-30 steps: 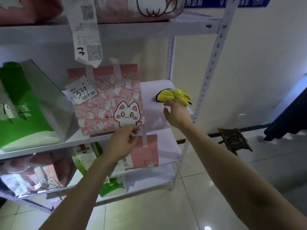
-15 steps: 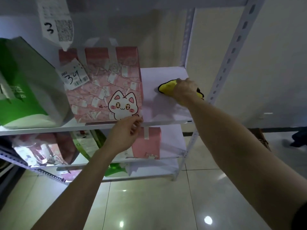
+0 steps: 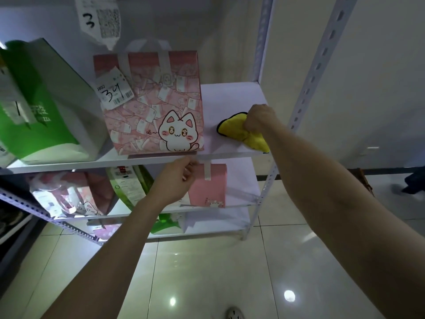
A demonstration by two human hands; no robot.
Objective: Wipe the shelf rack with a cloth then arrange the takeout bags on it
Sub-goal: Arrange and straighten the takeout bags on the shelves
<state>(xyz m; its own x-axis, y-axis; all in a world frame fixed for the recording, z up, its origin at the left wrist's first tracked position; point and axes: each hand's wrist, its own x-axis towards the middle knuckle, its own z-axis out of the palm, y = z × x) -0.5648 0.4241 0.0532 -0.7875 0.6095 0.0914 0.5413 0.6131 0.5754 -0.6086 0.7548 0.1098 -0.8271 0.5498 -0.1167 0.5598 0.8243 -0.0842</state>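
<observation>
My right hand (image 3: 258, 119) grips a yellow cloth (image 3: 239, 131) on the bare right end of the white middle shelf (image 3: 230, 97). A pink takeout bag with a white cat and a receipt marked 34 (image 3: 151, 104) stands upright on that shelf, left of the cloth. A green and white bag (image 3: 48, 104) leans at its left. My left hand (image 3: 177, 180) hovers just under the shelf's front edge, below the pink bag, with fingers loosely curled and holding nothing.
The lower shelves hold another pink bag (image 3: 209, 185), a green bag (image 3: 131, 187) and a clear-wrapped bag (image 3: 66, 196). A receipt marked 3 (image 3: 99, 19) hangs from the shelf above. Perforated white uprights (image 3: 315, 72) frame the rack's right end. Glossy floor tiles (image 3: 207, 272) lie below.
My right hand has closed round the yellow cloth and drawn it toward the shelf's front edge. My left hand has dropped from the pink bag's bottom edge to just below the shelf.
</observation>
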